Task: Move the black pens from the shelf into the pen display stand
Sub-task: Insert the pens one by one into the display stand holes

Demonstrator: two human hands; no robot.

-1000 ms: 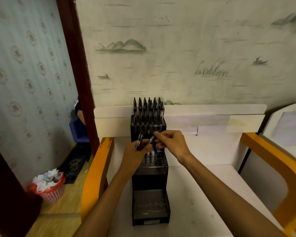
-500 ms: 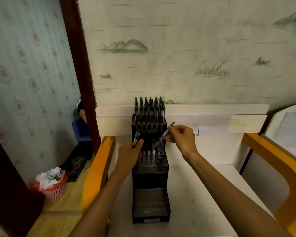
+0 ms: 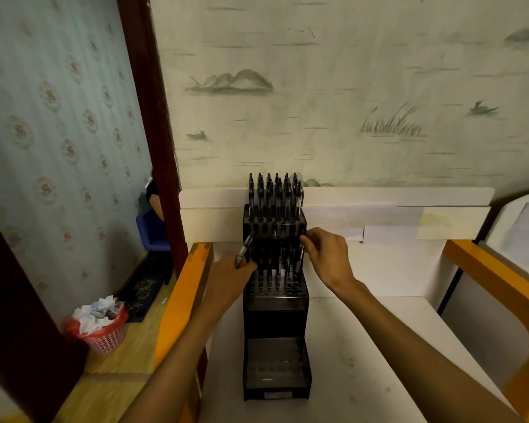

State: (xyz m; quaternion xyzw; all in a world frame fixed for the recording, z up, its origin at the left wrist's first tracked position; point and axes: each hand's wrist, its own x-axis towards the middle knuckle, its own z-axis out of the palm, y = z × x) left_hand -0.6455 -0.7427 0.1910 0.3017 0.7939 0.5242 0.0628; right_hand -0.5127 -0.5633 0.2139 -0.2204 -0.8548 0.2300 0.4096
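A black tiered pen display stand [image 3: 275, 303] stands on the white bench [image 3: 364, 346], its back against the low white backboard [image 3: 379, 198] below the painted wallpaper. The top tier is packed with upright black pens [image 3: 274, 193]. The middle tier holds a row of pens [image 3: 272, 276] with some holes at its right end still unfilled, and the lowest tier at the front looks unfilled.

The left hand [image 3: 229, 279] sits just left of the stand at the level of the middle tier, its fingers [image 3: 249, 267] curled round a loose black pen [image 3: 245, 248] that tilts up and to the right, its upper end against the stand's left edge.

The right hand [image 3: 327, 254] is at the stand's right side, its fingers [image 3: 306, 239] bent and pinching the top of another pen [image 3: 300, 257], which stands nearly upright over the right end of the middle tier. Whether its tip already sits in a hole cannot be told.

To the left, a dark wooden post [image 3: 156, 132] rises beside orange wooden rails [image 3: 184, 288], and a red basket [image 3: 104, 331] full of crumpled paper stands on the wooden floor.
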